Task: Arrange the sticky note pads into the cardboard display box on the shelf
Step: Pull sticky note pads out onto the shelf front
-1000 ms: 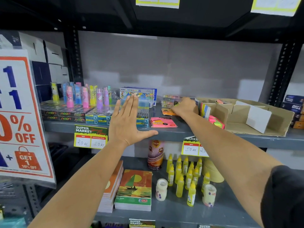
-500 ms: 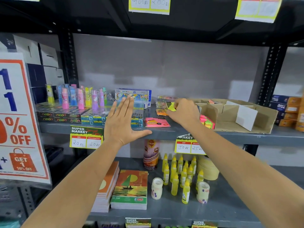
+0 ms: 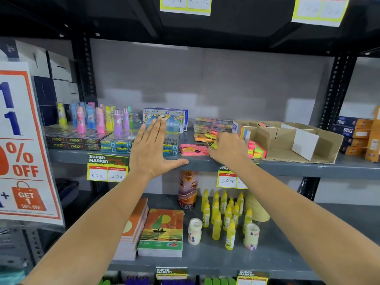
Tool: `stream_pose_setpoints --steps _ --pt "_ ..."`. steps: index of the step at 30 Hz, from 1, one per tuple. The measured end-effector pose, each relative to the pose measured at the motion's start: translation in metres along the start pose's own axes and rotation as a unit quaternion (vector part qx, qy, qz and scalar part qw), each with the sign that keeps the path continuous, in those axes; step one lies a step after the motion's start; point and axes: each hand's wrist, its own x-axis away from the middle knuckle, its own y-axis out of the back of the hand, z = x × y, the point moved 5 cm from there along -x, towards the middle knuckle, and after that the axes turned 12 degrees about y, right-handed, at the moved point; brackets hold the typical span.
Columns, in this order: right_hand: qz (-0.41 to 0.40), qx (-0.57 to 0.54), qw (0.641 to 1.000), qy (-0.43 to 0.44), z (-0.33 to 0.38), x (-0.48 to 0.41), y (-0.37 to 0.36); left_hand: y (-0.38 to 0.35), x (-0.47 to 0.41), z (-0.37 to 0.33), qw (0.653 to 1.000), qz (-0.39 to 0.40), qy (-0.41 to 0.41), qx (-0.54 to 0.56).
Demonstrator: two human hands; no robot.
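Observation:
A brown cardboard display box [image 3: 327, 145] with dividers lies on the grey shelf at the right. Neon sticky note pads [image 3: 256, 151] stand in its left compartment. My right hand [image 3: 228, 149] is closed around a yellow sticky note pad [image 3: 212, 144], held just left of the box, above the shelf. A pink pad [image 3: 193, 150] lies flat on the shelf below it, and orange pads [image 3: 202, 137] lie behind. My left hand [image 3: 150, 149] rests flat and open, thumb on the shelf's front edge.
Left of my hands stand neon boxes [image 3: 72, 140], colourful erasers [image 3: 98, 120] and pastel boxes [image 3: 164, 118]. Orange and blue boxes [image 3: 357, 138] sit far right. Glue bottles [image 3: 224, 214] and notebooks [image 3: 162, 233] fill the lower shelf. A sale poster [image 3: 22, 145] hangs at left.
My right hand has lifted a yellow pad from the pile behind the pink pad and drawn it forward and right, toward the box. The left hand stayed in place.

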Motion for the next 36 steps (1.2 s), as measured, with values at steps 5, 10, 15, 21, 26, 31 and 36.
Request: stream_pose_setpoints --steps 5,10,15,21,26,31,36 --pt "0.021 -0.043 0.999 -0.015 -0.003 0.002 -0.005 -0.001 0.0 0.0 1.0 -0.001 0.0 -0.002" --pt "0.01 -0.034 0.999 0.003 -0.003 0.007 -0.002 -0.002 0.0 0.001 1.0 -0.001 -0.001 -0.004" --pt "0.017 -0.023 1.0 0.007 0.0 0.007 0.0 -0.003 0.0 0.001 1.0 0.0 -0.004 -0.004" --pt "-0.037 -0.079 0.995 -0.05 -0.008 -0.024 0.017 -0.002 0.0 0.001 1.0 0.006 -0.001 -0.005" --pt "0.008 -0.103 0.992 -0.068 -0.013 -0.074 0.007 -0.002 0.0 0.001 1.0 -0.006 -0.004 0.005" --pt "0.124 -0.049 0.99 -0.054 -0.018 -0.099 -0.023 -0.003 -0.001 0.001 1.0 -0.01 -0.004 0.013" --pt "0.171 0.008 0.984 -0.042 -0.026 -0.107 -0.051 -0.002 0.0 0.002 1.0 -0.017 -0.002 0.024"
